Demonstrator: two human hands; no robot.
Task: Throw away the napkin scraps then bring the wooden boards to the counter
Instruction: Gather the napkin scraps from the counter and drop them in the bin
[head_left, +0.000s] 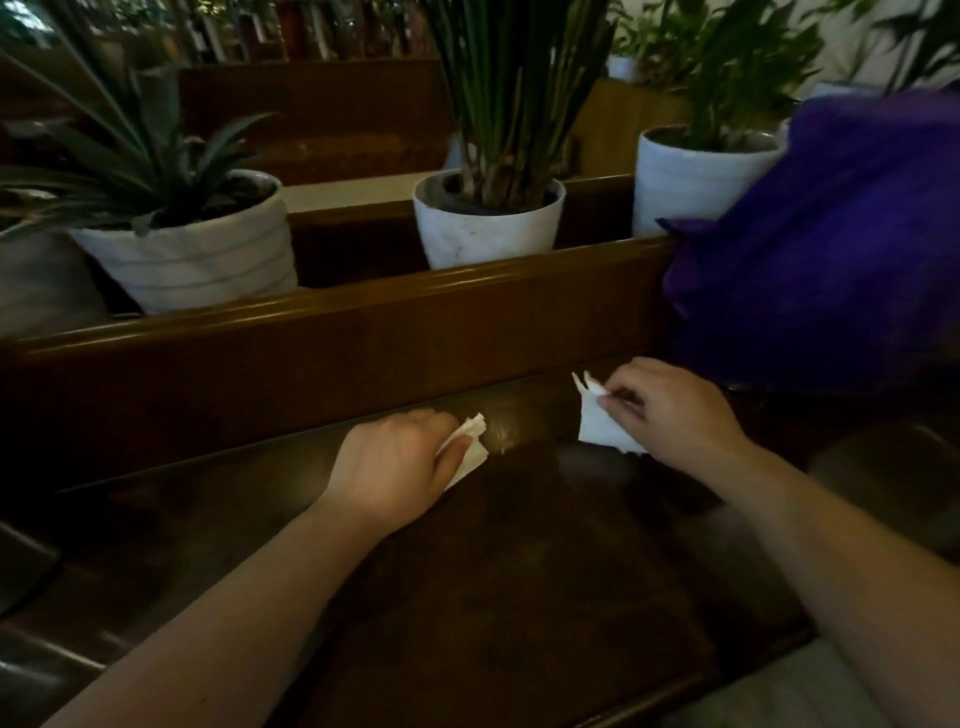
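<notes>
The person is at the very start of the job, gathering up the napkin scraps. The left hand (400, 462) is closed around a white scrap (470, 441) low over the dark table (208, 519), near its far edge. The right hand (675, 410) pinches a second scrap (597, 423) between thumb and fingertips, a little further right and apart from the first. Both scraps are lifted or nearly lifted; neither is thrown away, and no bin is in view. A darker matte slab (519, 561) lies on the near part of the table under the forearms; it may be one of the wooden boards, but the light is too dim to be sure. Potted plants (488, 223) stand behind the wooden rail (337, 306), and a purple bag (831, 249) sits far right. Binning the scraps and carrying the boards remain.
</notes>
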